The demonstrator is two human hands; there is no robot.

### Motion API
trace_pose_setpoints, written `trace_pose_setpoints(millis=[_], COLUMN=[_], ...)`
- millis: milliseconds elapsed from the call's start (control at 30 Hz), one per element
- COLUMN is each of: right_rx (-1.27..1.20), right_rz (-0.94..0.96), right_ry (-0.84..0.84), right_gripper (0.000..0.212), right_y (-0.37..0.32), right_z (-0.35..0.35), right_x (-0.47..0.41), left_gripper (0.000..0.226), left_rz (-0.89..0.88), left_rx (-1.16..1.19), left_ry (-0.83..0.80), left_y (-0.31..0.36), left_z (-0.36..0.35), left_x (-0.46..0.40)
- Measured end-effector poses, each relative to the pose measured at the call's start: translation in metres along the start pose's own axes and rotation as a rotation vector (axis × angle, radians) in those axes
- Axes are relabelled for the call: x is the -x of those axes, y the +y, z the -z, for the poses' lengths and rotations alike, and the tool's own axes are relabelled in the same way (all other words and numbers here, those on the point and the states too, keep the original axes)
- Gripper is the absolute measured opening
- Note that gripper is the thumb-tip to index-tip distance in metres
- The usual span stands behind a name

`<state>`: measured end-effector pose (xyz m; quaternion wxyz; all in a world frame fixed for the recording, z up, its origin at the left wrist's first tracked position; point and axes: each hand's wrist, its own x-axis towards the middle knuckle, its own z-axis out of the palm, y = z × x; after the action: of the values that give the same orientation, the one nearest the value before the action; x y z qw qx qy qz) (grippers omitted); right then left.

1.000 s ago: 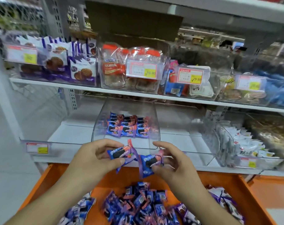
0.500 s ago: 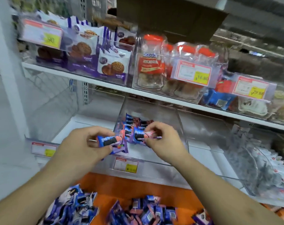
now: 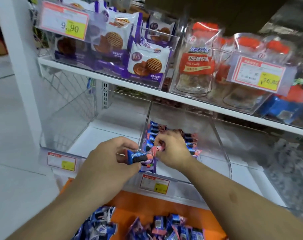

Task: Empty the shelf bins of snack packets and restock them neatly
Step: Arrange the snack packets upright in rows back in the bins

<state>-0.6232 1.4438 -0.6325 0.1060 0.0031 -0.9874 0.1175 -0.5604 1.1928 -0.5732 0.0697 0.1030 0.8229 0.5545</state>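
both hands pinch snack packets at clear bin

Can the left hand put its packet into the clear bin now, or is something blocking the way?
Probably yes: the left hand holds its packet beside the clear bin, whose top is open; only the right hand crowds it.

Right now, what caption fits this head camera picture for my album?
Right hand places a snack packet in the clear bin; left hand holds another packet.

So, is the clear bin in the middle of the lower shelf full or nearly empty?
Nearly empty. The clear bin holds only one low cluster of blue snack packets by the right hand; its walls above are bare.
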Motion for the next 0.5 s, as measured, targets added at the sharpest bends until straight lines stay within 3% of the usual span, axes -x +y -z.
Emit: trace_pose_setpoints(millis=[167,233,333,433,500], right_rx=[-0.13,-0.394,-0.803,-0.662,-0.624], right_rz=[-0.064,-0.07,0.032,0.131,0.051], right_ry=[-0.025,0.031,-0.069,-0.127,-0.087], right_gripper=[0.034,0.028,0.02,0.028,0.032], right_y=[-0.007,-0.017,-0.04,-0.051,-0.045], right_z=[0.027,0.05,0.092,0.109,0.109], right_x=[0.014,0.031,0.07,0.1,0.105], left_gripper=[0.031,0.032,0.035,0.038,0.044], left_rz=[-0.01,-0.015,-0.037,-0.048,-0.072], left_rx=[0.0,0.016,0.068,0.107,0.115], left_ry=[-0.01,-0.009,-0.014,-0.055,-0.079], left_y=[0.006,0.008,0.016,0.023,0.025], left_z=[-0.003,-0.004,-0.008,-0.015,-0.019], left_x=[0.006,0.007,0.01,0.014,0.016])
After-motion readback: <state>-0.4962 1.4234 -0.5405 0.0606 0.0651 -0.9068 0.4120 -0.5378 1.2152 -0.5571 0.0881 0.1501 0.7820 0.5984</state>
